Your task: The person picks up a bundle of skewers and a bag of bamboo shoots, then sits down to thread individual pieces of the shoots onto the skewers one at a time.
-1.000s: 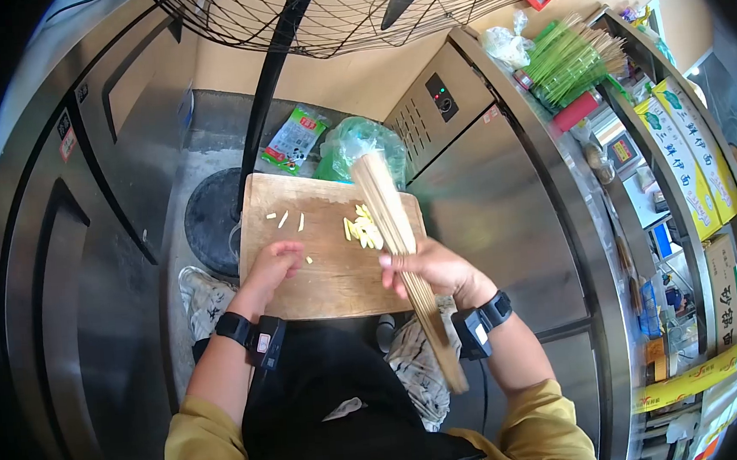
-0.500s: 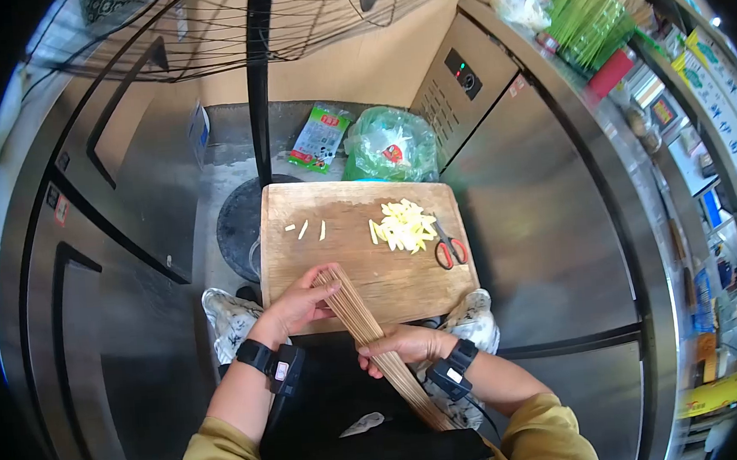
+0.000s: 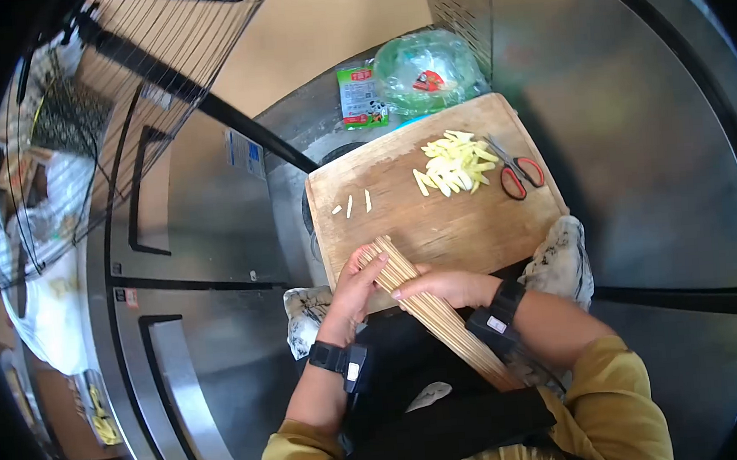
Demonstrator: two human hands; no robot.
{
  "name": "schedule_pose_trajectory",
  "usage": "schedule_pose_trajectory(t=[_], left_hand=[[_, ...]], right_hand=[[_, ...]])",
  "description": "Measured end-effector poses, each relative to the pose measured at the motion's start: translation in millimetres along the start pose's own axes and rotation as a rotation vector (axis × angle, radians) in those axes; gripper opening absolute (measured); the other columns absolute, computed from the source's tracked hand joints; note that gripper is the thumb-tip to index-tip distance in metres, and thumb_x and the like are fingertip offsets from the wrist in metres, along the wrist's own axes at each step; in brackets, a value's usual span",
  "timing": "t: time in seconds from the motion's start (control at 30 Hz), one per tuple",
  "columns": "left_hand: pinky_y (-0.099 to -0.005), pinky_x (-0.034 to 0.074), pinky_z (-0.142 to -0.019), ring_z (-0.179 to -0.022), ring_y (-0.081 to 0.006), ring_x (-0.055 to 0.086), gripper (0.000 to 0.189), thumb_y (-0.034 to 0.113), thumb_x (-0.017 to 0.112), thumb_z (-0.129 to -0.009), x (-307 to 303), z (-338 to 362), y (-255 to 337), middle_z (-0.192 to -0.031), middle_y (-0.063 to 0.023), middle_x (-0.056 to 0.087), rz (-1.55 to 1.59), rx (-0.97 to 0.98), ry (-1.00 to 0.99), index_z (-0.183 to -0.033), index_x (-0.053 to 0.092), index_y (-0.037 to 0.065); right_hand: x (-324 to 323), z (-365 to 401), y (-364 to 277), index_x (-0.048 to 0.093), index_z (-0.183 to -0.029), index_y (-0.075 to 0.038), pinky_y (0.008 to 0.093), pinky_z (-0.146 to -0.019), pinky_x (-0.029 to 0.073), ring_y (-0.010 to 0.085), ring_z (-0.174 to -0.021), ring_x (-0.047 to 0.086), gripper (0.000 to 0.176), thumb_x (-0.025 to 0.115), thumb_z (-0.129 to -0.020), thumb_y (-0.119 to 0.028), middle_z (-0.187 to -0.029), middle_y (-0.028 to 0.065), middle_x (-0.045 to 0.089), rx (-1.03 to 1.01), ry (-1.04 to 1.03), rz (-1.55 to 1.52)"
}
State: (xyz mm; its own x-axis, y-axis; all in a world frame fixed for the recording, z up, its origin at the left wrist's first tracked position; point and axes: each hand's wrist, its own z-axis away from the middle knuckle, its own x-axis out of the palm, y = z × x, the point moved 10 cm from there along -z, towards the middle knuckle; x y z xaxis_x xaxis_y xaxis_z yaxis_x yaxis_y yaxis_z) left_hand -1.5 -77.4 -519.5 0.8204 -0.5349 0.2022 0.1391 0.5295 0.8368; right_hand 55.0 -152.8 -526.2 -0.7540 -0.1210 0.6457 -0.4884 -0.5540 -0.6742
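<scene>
A bundle of thin wooden sticks (image 3: 443, 320) slants over my lap, its upper end at the near edge of the wooden board (image 3: 419, 226). Around that upper end my left hand (image 3: 359, 284) is closed. My right hand (image 3: 445, 287) grips the bundle just below, thumb on top. On the board lie a pile of pale yellow strips (image 3: 456, 164), a few separate small strips (image 3: 351, 206) to the left, and scissors (image 3: 518, 172) with red and black handles at the right.
Behind the board are a green packet (image 3: 363, 98) and a clear green plastic bag (image 3: 427, 72). A black fan with a wire cage (image 3: 176, 51) stands at the upper left. Steel cabinets (image 3: 189, 234) rise on both sides.
The view has turned, so the board appears tilted and further right. My right hand has moved up the bundle, closer to my left hand.
</scene>
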Motion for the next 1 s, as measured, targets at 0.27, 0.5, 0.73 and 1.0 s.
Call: schedule_pose_trajectory(t=[0.27, 0.5, 0.73, 1.0], left_hand=[[-0.0276, 0.05, -0.074, -0.086, -0.0135, 0.059, 0.026, 0.021, 0.06, -0.087, 19, 15, 24, -0.096, -0.0042, 0.06, 0.075, 0.078, 0.147, -0.107, 0.05, 0.007], [-0.0201, 0.053, -0.061, -0.067, -0.0093, 0.059, 0.008, 0.015, 0.059, -0.088, 16, 25, 9, -0.077, 0.0, 0.06, 0.134, 0.05, 0.171, -0.091, 0.056, 0.009], [-0.0202, 0.053, -0.06, -0.066, -0.01, 0.06, 0.007, 0.014, 0.058, -0.088, 14, 24, 4, -0.076, -0.0008, 0.06, 0.156, 0.048, 0.171, -0.089, 0.056, 0.008], [-0.0248, 0.05, -0.065, -0.07, -0.0112, 0.059, 0.015, 0.019, 0.055, -0.09, -22, -17, 36, -0.078, -0.0033, 0.06, -0.224, 0.21, 0.222, -0.093, 0.059, 0.005]], right_hand=[[-18, 6, -2, 0.06, -0.091, -0.006, 0.0231, -0.054, 0.047, 0.0097, -0.063, 0.057, 0.019, 0.066, -0.076, -0.016, -0.073, 0.0014, 0.059, -0.019, -0.011, -0.121], [-18, 24, -9, 0.061, -0.088, -0.003, 0.0257, -0.05, 0.048, 0.0116, -0.058, 0.058, 0.018, 0.067, -0.074, -0.013, -0.072, 0.0042, 0.061, -0.034, 0.023, -0.124], [-23, 33, -13, 0.06, -0.087, -0.002, 0.0256, -0.051, 0.048, 0.0124, -0.058, 0.058, 0.017, 0.068, -0.074, -0.009, -0.07, 0.0055, 0.061, -0.061, 0.049, -0.118], [-37, 38, -12, 0.058, -0.082, -0.003, 0.025, -0.051, 0.047, 0.0118, -0.058, 0.057, 0.015, 0.068, -0.072, -0.008, -0.067, 0.0044, 0.059, -0.086, 0.161, -0.111]])
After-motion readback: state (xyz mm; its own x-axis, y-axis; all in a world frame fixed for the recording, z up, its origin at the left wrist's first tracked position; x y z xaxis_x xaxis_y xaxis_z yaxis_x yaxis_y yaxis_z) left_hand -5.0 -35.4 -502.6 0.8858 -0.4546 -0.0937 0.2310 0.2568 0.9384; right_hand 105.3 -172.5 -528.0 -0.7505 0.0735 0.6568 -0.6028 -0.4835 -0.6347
